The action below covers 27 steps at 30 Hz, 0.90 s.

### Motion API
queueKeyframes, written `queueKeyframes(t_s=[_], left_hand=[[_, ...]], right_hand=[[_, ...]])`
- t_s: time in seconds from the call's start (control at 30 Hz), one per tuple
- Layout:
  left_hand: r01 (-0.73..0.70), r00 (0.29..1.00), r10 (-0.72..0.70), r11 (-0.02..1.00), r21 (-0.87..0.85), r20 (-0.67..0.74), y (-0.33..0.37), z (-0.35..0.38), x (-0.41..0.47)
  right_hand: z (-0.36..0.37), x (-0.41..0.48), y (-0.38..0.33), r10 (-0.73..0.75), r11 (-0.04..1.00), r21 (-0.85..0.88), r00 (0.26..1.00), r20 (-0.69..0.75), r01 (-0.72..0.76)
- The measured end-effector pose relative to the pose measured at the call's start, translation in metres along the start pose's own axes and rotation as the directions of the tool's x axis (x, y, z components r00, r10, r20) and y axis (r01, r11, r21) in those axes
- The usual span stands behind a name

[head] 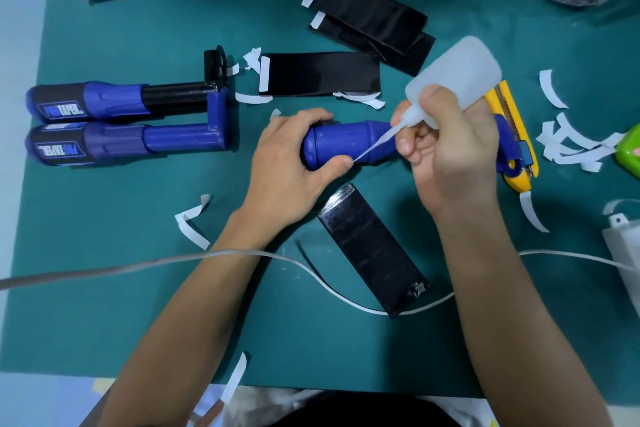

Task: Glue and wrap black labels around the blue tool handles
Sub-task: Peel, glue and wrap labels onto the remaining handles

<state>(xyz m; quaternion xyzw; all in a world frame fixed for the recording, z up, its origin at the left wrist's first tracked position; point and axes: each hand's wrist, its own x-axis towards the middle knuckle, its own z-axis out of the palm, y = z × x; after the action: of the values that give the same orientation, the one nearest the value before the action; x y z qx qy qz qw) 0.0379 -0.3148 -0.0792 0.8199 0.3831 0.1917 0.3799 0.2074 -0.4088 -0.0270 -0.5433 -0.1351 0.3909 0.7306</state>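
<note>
Gripping the blue handle (339, 142) with our left hand (291, 163), we curl the fingers over its far side and press the thumb on its near side, close to the rounded butt end. Our right hand (450, 156) clamps a soft clear glue bottle (457, 69), with the thumb across its neck and the fingers folded beneath. The bottle is tilted so that its thin nozzle (381, 140) slants down to the left, and the tip meets the handle just beside our left thumb. The handle lies crosswise over the green mat (138, 305) in the middle of the scene, its right end hidden behind our right hand. Just nearer, a black label (372, 250) lies flat and slanted on the mat, its near corner meeting a white cable (156, 262). Farther off lies another label (320, 74), and beyond it to the right a loose pile of labels (370, 15). At the left, two tools (117, 142) lie side by side, their grips already wrapped in black. A yellow knife (512, 114) lies just right of our right hand, and white paper strips (568, 146) are scattered about.
</note>
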Motion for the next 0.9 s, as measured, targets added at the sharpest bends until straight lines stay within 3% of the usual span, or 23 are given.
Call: queueKeyframes(t_s=[0.13,0.3,0.4,0.9], left_hand=[[-0.009,1.000,0.009,1.000,0.007,0.007,0.002,-0.001,0.000],[-0.011,1.000,0.011,1.000,-0.013,0.018,0.001,-0.001,-0.001],[-0.018,1.000,0.018,1.000,-0.025,0.024,0.000,-0.002,0.000],[-0.027,1.000,0.027,1.000,-0.014,0.006,-0.004,0.001,-0.001]], right_hand=[[0.012,-0.008,0.005,-0.183,0.982,-0.066,0.980,-0.080,0.178],[0.025,-0.015,0.011,-0.304,0.948,-0.175,0.922,-0.239,0.268],[0.027,-0.020,0.013,-0.375,0.913,-0.246,0.909,-0.185,0.326],[0.035,-0.032,0.015,-0.390,0.871,-0.344,0.920,-0.051,0.350]])
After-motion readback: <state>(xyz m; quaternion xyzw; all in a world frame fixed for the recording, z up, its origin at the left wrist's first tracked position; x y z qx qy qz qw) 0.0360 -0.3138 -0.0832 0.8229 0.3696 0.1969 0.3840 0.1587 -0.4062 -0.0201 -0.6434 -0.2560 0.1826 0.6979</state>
